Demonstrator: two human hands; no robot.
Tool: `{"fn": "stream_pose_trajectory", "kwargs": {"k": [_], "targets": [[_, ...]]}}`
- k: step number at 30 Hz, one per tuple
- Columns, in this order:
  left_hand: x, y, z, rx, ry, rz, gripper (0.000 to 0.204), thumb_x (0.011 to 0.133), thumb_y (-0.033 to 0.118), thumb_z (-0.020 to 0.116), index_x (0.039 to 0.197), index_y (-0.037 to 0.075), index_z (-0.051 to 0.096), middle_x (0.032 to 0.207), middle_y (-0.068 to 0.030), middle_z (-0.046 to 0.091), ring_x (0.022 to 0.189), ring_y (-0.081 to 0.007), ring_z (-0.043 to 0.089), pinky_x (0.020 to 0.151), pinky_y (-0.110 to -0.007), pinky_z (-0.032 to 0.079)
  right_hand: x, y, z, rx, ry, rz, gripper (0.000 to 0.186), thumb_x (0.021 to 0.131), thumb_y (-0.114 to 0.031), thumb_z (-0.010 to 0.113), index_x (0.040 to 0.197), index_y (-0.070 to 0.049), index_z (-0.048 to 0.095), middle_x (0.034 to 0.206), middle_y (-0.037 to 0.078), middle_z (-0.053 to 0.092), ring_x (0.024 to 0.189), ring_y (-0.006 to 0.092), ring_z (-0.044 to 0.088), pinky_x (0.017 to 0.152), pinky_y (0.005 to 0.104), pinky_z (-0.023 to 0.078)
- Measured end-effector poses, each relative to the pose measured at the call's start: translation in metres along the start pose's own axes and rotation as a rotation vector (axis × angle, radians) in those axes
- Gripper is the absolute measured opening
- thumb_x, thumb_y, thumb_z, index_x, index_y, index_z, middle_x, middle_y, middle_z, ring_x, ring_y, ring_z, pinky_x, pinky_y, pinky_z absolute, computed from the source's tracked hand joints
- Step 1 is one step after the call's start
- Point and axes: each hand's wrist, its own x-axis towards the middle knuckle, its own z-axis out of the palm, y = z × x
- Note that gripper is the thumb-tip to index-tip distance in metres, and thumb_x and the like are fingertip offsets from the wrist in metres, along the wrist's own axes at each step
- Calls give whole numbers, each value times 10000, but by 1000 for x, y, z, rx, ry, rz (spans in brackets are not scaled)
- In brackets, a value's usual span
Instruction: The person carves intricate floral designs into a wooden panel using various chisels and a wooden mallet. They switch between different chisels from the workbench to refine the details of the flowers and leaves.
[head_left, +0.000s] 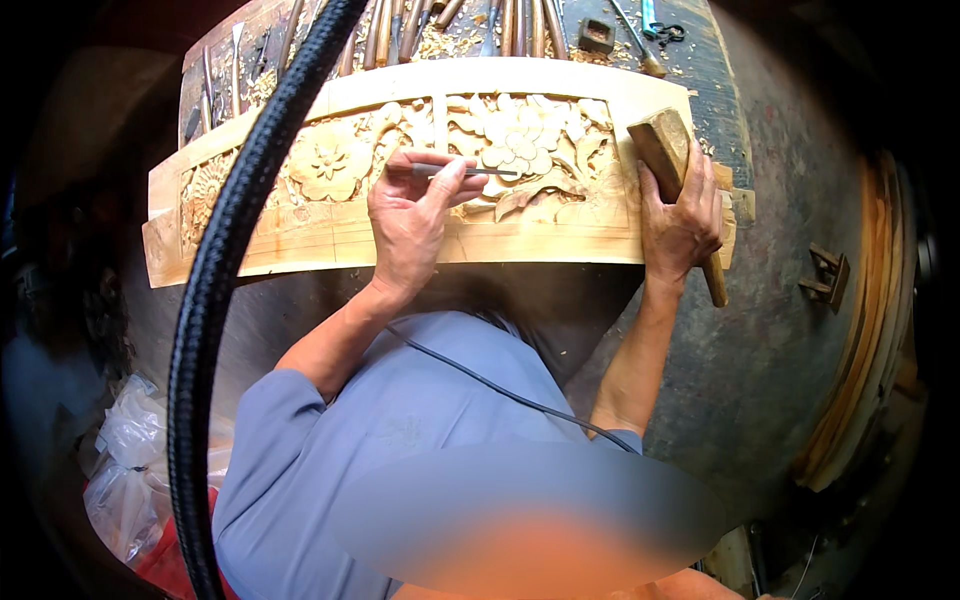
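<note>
The left hand's (408,225) fingers pinch a thin chisel (495,172), pointing right over the carved board (530,242). The right hand (684,218) grips a wooden mallet (660,152) near the board's right end. Both arms reach forward.

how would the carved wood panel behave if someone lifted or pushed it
The carved wood panel is probably stiff, being a solid-looking board. Its raised leaves have narrow edges that might chip. Its long, broad shape makes rolling unlikely.
</note>
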Motion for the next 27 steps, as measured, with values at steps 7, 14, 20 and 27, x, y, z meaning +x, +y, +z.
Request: {"fn": "stream_pose_trajectory", "kwargs": {"k": [7, 14, 20, 27], "targets": [[-12, -10, 1, 156, -46, 78, 111, 1021, 3, 753, 1130, -17, 746, 1026, -80, 796, 966, -131, 761, 882, -269, 627, 1, 0, -3, -9, -5, -3, 802, 777, -398, 946, 1476, -144, 644, 1344, 93, 733, 1130, 316, 733, 950, 441, 591], [-13, -7, -2, -140, 36, -240, 135, 1090, 55, 659, 1168, -19, 740, 1174, -164, 784, 1086, -233, 778, 1007, -346, 652, 1, -2, -1, 11, 2, -4, 799, 782, -395, 945, 1477, -143, 642, 1342, 103, 734, 1151, 323, 732, 962, 443, 589], [-13, -3, -7, -251, 30, -361, 162, 1100, 98, 655, 1186, -9, 741, 1241, -196, 767, 1151, -270, 762, 1039, -363, 644, 1, -3, 0, 0, -15, 8, 796, 785, -410, 945, 1475, -145, 647, 1345, 102, 735, 1149, 319, 737, 964, 440, 598], [-16, -15, 7, 344, -211, 168, 156, 1068, 69, 699, 1181, -26, 748, 1272, -202, 759, 1129, -276, 770, 1011, -364, 650, 2, -2, 0, -7, -9, -9, 794, 787, -418, 942, 1471, -141, 651, 1336, 105, 737, 1140, 319, 735, 956, 434, 597]]}}
